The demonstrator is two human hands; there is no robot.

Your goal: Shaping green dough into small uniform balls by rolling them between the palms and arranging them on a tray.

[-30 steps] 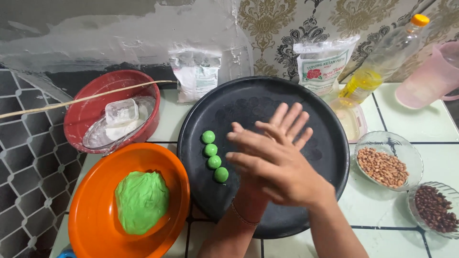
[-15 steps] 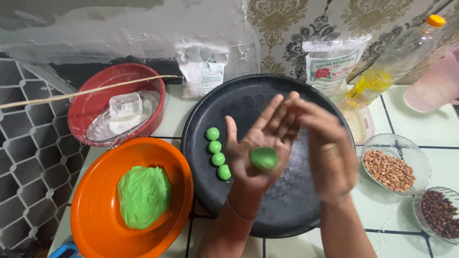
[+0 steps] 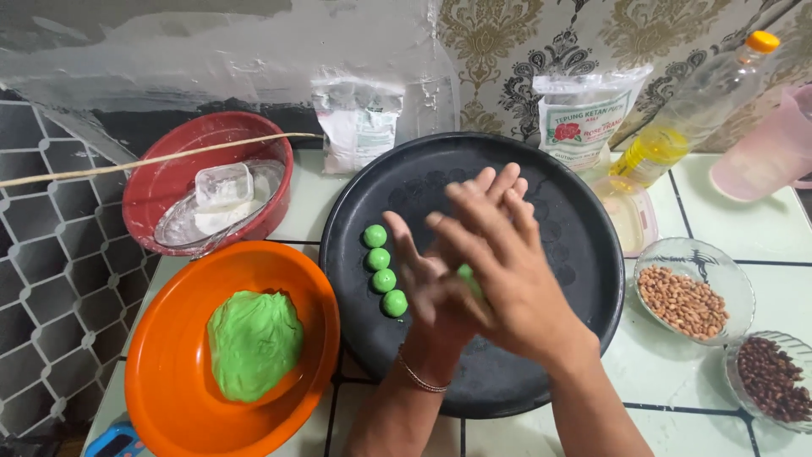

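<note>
My left hand [image 3: 427, 300] and my right hand [image 3: 507, 271] are pressed palm to palm over a round black tray [image 3: 575, 211], with a small green dough ball [image 3: 466, 278] squeezed between them, only a sliver showing. Several finished green balls [image 3: 382, 269] lie in a line on the tray just left of my hands. A lump of green dough [image 3: 254, 343] sits in an orange bowl [image 3: 169, 389] at the front left.
A red bowl [image 3: 161, 182] with a glass dish and a small plastic tub stands at the back left, a thin stick across it. Two flour bags [image 3: 584, 114], an oil bottle [image 3: 694, 106] and a pink jug [image 3: 765, 152] line the back. Glass dishes of peanuts [image 3: 685, 296] and dark beans [image 3: 774, 381] sit right.
Half a second ago my palms were apart with the green ball lying open on my left palm. Now my right hand has come back over it, covering the ball.
</note>
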